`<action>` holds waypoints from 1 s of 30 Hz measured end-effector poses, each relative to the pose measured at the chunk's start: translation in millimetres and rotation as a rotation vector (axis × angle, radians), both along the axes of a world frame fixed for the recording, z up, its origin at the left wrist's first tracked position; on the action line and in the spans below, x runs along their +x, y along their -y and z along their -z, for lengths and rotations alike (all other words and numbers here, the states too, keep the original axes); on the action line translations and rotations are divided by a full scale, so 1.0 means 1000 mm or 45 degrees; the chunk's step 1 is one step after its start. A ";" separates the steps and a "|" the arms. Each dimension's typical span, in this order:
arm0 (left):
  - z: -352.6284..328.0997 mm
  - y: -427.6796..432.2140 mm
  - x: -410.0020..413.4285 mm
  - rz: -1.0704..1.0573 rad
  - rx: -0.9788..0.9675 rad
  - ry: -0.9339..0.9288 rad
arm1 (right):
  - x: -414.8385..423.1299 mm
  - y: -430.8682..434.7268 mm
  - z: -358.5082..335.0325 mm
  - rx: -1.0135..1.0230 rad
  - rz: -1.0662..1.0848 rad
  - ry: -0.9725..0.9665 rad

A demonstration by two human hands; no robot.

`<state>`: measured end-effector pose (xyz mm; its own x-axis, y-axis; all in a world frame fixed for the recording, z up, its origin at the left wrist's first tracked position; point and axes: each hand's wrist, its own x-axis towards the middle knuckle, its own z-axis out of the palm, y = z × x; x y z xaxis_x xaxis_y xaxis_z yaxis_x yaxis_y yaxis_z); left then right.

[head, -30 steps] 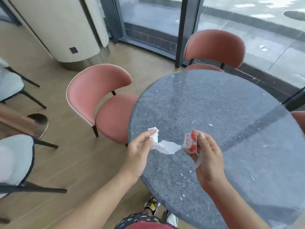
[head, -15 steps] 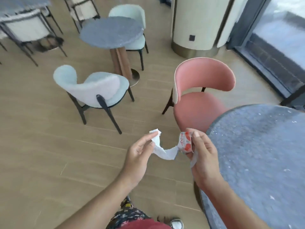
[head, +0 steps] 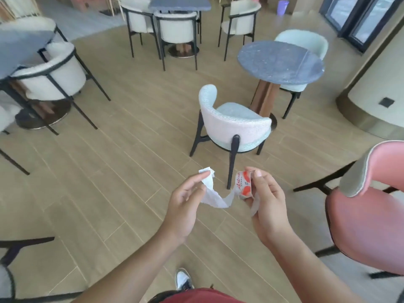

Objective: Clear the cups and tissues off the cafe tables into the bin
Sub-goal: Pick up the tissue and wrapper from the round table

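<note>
A white tissue [head: 215, 197] hangs in a loop between both hands above the wooden floor. My left hand [head: 188, 202] pinches its upper end between thumb and fingers. My right hand [head: 266, 200] grips a small crumpled red-and-white cup [head: 242, 185] together with the tissue's other end. A purple bin [head: 282, 7] stands far off at the top right, by the wall.
A pale blue chair [head: 231, 125] stands straight ahead, with a round grey table [head: 279, 61] behind it. A pink chair [head: 369, 215] is close on my right. White armchairs [head: 48, 71] and more tables fill the left and back. Open floor lies ahead on the left.
The view has swung left, away from the grey round table and out over the cafe floor. Both hands keep the same hold on the tissue and the cup.
</note>
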<state>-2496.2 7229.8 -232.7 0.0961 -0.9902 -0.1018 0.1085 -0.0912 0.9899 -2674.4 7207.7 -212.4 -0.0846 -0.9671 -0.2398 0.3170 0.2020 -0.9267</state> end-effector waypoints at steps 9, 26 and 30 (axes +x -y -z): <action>-0.004 0.035 0.139 -0.351 -0.010 -0.088 | 0.146 0.079 0.003 0.063 -0.266 -0.054; 0.020 0.251 0.316 -0.741 0.031 -0.132 | 0.339 0.339 0.030 0.161 -0.544 -0.014; 0.008 0.327 0.352 -0.760 -0.019 -0.135 | 0.371 0.419 0.019 0.127 -0.578 -0.007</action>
<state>-2144.7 6902.7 -240.3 0.6253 -0.7698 -0.1277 0.2347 0.0294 0.9716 -2303.6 6788.7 -230.9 0.3403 -0.8789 -0.3342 0.1711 0.4074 -0.8971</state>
